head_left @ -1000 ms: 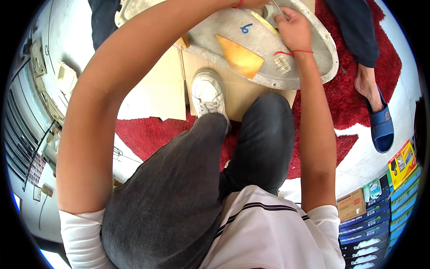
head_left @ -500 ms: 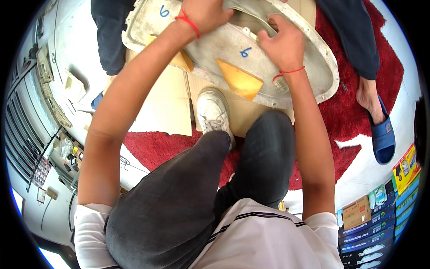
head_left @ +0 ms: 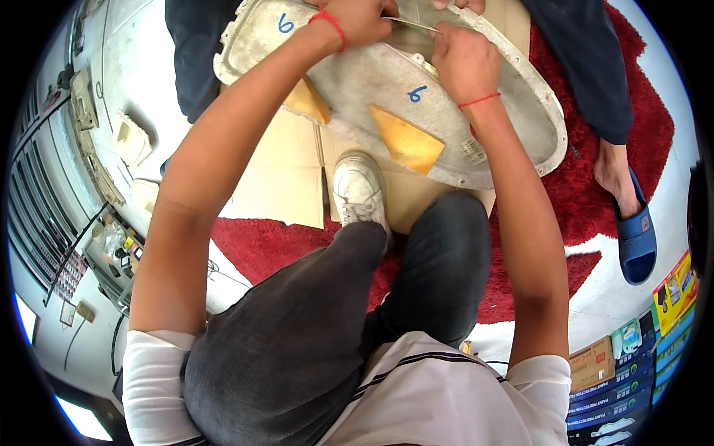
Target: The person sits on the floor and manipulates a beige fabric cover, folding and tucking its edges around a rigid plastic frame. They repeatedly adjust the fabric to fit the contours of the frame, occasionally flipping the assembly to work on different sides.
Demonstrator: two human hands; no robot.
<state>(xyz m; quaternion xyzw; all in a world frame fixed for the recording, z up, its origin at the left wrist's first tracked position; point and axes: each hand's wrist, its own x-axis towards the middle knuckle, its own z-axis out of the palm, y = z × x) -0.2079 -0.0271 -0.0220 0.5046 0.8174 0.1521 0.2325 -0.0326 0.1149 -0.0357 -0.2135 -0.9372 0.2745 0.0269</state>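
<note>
A long, greyish-white plastic housing (head_left: pixel 357 82), like a headlight shell with a rim round its edge, lies slantwise before me at the top of the view. Across its far part runs a thin pale strip (head_left: pixel 413 24), stretched between my hands. My left hand (head_left: pixel 362 21) is closed at the strip's left end, its fingertips partly hidden. Gripping the other end, my right hand (head_left: pixel 468 63) is closed over the housing's hollow. Two amber, roughly triangular patches, one of them this larger patch (head_left: pixel 407 140), sit along the near side of the housing.
Another person's hand (head_left: pixel 461 5) rests at the housing's far edge, with dark-trousered legs either side and a blue slipper (head_left: pixel 637 241) at right. Cardboard (head_left: pixel 279 171) and a red rug (head_left: pixel 268 249) lie beneath. Boxes (head_left: pixel 595 364) are stacked at lower right.
My right hand has gone from spread fingers to a closed grip. The strip, curved before, now runs straight between my hands. More of the other person's hand shows.
</note>
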